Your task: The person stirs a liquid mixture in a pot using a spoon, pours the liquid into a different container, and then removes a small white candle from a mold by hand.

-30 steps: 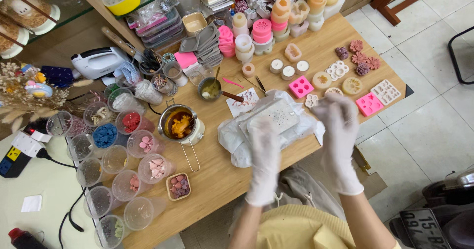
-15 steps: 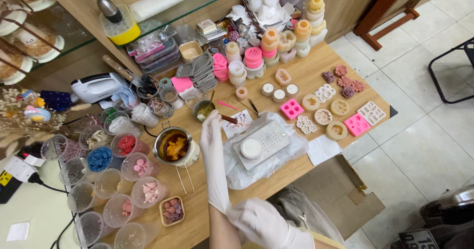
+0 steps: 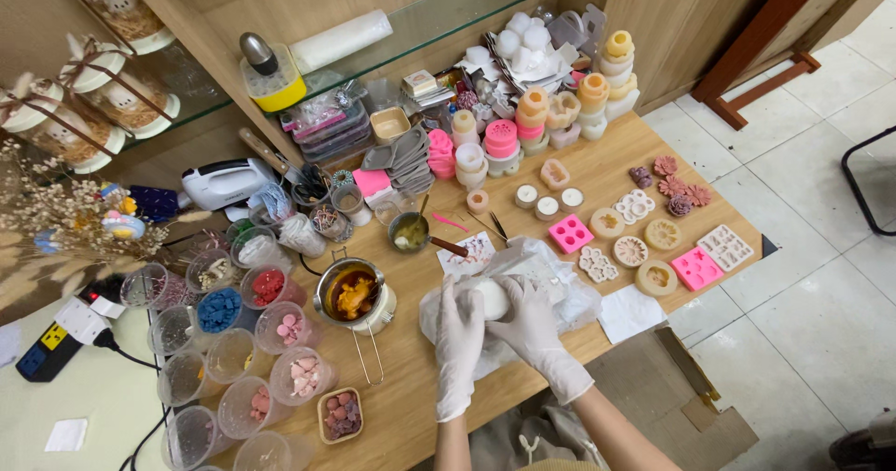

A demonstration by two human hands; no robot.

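Note:
Both my hands wear white gloves and meet over a clear plastic bag (image 3: 569, 298) lying on the wooden table (image 3: 420, 392). My left hand (image 3: 459, 336) and my right hand (image 3: 534, 326) close together around a round white lump (image 3: 492, 298), held just above the bag. A white mould sheet (image 3: 532, 267) shows inside the bag behind the lump.
A metal melting pot (image 3: 353, 294) with amber liquid stands left of my hands. Several clear cups (image 3: 233, 350) of coloured pieces crowd the left. Pink moulds (image 3: 695, 267), round moulds (image 3: 631, 252) and stacked silicone moulds (image 3: 502, 140) fill the right and back. A white paper (image 3: 630, 310) lies near the front edge.
The camera view has shifted and both hands have come together on the white lump at the bag. Half a second ago my left hand reached forward alone and my right was low.

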